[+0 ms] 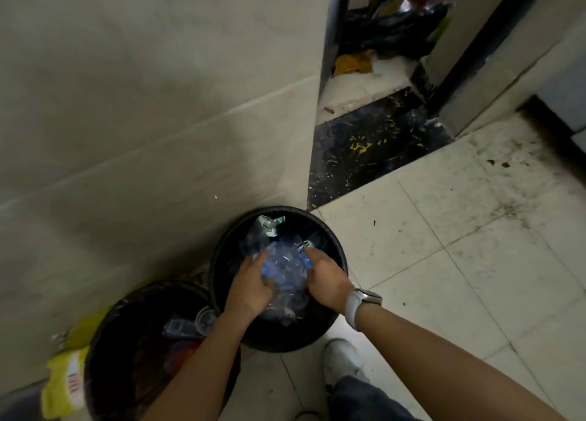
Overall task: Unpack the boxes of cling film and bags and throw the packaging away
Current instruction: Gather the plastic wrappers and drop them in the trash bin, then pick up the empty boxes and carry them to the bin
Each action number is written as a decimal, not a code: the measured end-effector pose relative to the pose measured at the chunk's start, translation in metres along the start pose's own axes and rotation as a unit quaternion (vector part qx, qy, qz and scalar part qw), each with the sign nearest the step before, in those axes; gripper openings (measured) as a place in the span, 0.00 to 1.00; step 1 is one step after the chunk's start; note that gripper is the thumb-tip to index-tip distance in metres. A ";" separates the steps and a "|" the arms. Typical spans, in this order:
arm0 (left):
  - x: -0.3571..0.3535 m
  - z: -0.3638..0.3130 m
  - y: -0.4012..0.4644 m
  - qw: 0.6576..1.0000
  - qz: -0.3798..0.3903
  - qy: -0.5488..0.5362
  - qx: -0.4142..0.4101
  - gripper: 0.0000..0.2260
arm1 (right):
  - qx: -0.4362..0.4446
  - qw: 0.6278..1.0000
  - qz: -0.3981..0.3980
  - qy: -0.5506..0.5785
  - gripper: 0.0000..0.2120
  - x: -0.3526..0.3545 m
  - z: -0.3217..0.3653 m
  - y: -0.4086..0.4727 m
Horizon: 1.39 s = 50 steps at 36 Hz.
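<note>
Both hands are closed on 1 crumpled wad of clear plastic packaging (283,268): the left hand (250,289) grips its left side and the right hand (326,281) its right side, fingers curled into the film. The wad carries blue print and sits directly over the mouth of the right-hand black bin (222,262), partly below the rim line. More clear film with green-and-white print (269,225) already lies at the far side of that bin.

Progress, as judged: the disposal step is under way and near its end for this load; the packaging is over the bin but not yet let go. No boxes, cling film rolls or bags are in view, so whether the unpacking is complete cannot be told.

A second black bin (126,341) stands near left, touching or just beside the first, holding clear plastic containers (190,324) and other refuse. Yellow wrappers (65,385) lie between it and the wall.

Surface: pale floor tiles (459,278), scuffed and dirt-stained toward the far right, with a black marble threshold (374,148) at a doorway. Beyond it, dark bags and litter (390,30) are heaped. A pale tiled wall (142,87) runs along the left. Lighting is dim. A white shoe (342,360) stands near the bin, and a pale wristwatch (361,303) is on the right wrist.
</note>
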<state>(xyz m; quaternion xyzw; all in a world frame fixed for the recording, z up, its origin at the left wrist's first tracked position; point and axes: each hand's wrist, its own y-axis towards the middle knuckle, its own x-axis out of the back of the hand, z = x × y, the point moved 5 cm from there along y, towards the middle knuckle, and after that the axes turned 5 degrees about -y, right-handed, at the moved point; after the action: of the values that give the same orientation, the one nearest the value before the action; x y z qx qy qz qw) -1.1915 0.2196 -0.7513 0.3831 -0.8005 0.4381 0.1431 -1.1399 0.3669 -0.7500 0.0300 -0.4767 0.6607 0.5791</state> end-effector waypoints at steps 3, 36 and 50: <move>0.037 -0.061 -0.050 0.999 -0.022 0.009 -0.023 0.22 | -0.018 0.997 -0.056 0.048 0.18 0.063 0.026 -0.066; -0.319 -0.751 -0.536 0.779 0.278 0.179 -0.532 0.13 | -0.378 0.690 -0.542 0.297 0.12 0.396 -0.304 -0.831; -0.529 -0.907 -0.601 0.666 0.385 0.252 -0.587 0.14 | -0.458 0.611 -0.563 0.315 0.13 0.475 -0.479 -0.927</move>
<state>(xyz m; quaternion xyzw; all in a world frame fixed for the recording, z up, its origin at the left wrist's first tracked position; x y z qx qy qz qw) -0.4921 1.0197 -0.1726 -0.2478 -0.9017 -0.0266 0.3533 -0.3141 0.9190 -0.1782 -0.1863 -0.3948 -0.1310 0.8901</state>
